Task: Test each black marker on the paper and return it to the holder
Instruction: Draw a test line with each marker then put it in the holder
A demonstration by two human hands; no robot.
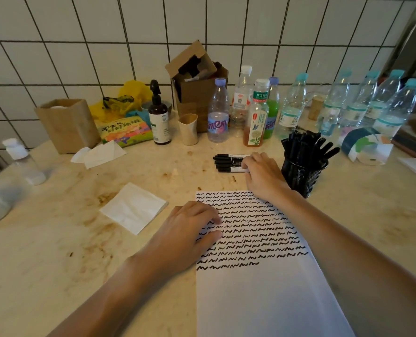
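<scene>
Progress: paper [263, 288] carries many rows of black squiggles across its upper half; last row stops partway, lower half blank. Judged well advanced. Mesh holder [302, 173] to the right is packed with capped black markers, likely tested. A small row of markers [229, 162] lies on the counter [56, 239] just beyond the paper's top edge, apparently awaiting test.

Right hand [263, 176] reaches onto the near end of that row, fingers curled over the barrels; whether one is actually pinched cannot be told. Left hand [190, 229] rests flat on the paper's left edge, fingers relaxed, steadying the sheet.

Markers: black bodies, white labels, caps on.
</scene>
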